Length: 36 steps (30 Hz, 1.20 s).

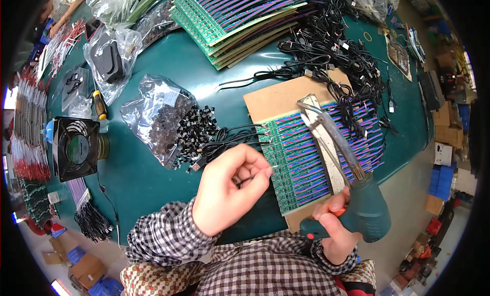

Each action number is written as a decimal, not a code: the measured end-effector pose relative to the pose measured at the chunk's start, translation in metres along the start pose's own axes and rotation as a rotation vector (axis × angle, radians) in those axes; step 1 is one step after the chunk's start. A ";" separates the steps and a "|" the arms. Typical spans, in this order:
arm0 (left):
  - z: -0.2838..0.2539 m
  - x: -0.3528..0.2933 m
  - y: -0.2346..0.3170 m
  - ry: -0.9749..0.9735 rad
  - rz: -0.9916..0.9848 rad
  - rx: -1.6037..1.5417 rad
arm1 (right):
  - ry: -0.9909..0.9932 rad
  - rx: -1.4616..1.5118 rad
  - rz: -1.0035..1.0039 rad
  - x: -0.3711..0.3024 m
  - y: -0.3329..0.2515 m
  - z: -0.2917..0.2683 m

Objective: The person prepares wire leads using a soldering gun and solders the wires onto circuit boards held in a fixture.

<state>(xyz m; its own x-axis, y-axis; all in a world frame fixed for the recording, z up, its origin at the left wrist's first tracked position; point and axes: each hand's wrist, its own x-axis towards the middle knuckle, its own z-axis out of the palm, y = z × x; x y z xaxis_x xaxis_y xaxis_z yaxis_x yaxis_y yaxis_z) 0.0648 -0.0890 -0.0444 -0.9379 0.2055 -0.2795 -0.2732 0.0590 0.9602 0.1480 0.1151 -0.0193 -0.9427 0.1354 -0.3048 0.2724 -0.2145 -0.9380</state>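
My left hand (pixel 229 186) is closed in a pinch beside the left edge of a green circuit board panel (pixel 283 183). A pale tip pokes from its fingertips and a dark bit shows among the fingers; I cannot make out the whole. My right hand (pixel 334 224) grips a dark green soldering gun (pixel 370 209) with an orange trigger. Its metal barrel leans up over the panel, along a white metal bar (pixel 326 155). Rows of blue, pink and black wires (pixel 306 155) run rightward from the panel. Black cables (pixel 229 140) reach its upper left corner.
A plastic bag (pixel 153 102) spills small black parts (pixel 196 130) left of the panel. Stacked boards (pixel 224 45) lie at the back, beside a heap of black cables (pixel 326 45). At left stand a small fan (pixel 76 148) and a yellow screwdriver (pixel 99 106). Cardboard (pixel 270 99) lies under the panel.
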 end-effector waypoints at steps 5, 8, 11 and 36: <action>0.006 0.029 -0.005 0.083 0.155 0.357 | -0.038 0.182 -0.114 -0.006 0.007 -0.014; 0.008 0.033 -0.006 0.125 0.155 0.419 | -0.059 0.128 -0.085 -0.014 0.008 -0.023; 0.011 0.033 -0.009 0.152 0.187 0.436 | -0.078 0.074 0.004 -0.023 0.008 -0.031; 0.008 0.035 -0.011 0.141 0.196 0.440 | -0.154 -0.349 0.020 -0.022 0.015 -0.036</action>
<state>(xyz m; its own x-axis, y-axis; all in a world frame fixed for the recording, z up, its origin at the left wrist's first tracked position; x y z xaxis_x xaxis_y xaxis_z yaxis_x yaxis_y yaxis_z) 0.0364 -0.0742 -0.0647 -0.9906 0.1220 -0.0618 -0.0010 0.4452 0.8954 0.1798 0.1433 -0.0328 -0.9472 -0.0181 -0.3201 0.3152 0.1301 -0.9401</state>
